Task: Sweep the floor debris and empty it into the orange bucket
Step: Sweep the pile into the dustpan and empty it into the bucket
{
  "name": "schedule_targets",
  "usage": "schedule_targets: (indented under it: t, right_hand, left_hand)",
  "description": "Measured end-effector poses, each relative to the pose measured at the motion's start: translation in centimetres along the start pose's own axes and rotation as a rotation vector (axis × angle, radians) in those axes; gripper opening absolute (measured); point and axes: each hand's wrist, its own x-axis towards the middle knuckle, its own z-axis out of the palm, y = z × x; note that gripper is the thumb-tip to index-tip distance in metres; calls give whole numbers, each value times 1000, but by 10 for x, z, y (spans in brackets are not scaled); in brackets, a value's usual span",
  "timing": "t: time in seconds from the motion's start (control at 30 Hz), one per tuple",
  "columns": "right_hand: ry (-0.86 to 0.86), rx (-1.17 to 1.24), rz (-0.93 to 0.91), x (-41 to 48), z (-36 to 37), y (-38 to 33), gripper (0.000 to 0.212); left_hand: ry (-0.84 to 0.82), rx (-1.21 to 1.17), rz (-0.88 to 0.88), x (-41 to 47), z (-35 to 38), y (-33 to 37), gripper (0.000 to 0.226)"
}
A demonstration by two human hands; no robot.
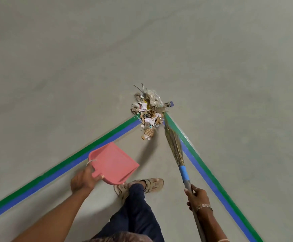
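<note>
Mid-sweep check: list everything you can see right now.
Debris: one pile, mixed paper and cardboard scraps, at the tape corner.
Dustpan: one, pink, near left of the pile.
Broom: one, straw bristles, blue-wrapped handle, tip at the pile's right edge.
Tape lines: two green-and-blue pairs, meeting at the pile.
Floor: grey.
Sandals: two, tan, bottom centre.
Left hand: holds the dustpan's handle.
Right hand: grips the broom's handle.

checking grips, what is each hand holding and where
The left hand grips the dustpan by its handle; the right hand grips the broom by its shaft.
</note>
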Motion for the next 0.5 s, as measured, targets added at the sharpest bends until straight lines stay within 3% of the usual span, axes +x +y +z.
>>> schedule_targets:
  t: [0.27,0.37,0.5]
  right_hand:
    - [-151,-584,-215,22,17,13,36]
    - [-207,-668,-217,46,40,0,35]
    - [-135,-689,-121,80,52,-30,30]
  left_hand:
    - [-47,147,56,-11,-5,1,74]
    - [-45,137,40,-15,-5,-5,73]
    - [-22,140,87,-18,-8,-14,74]
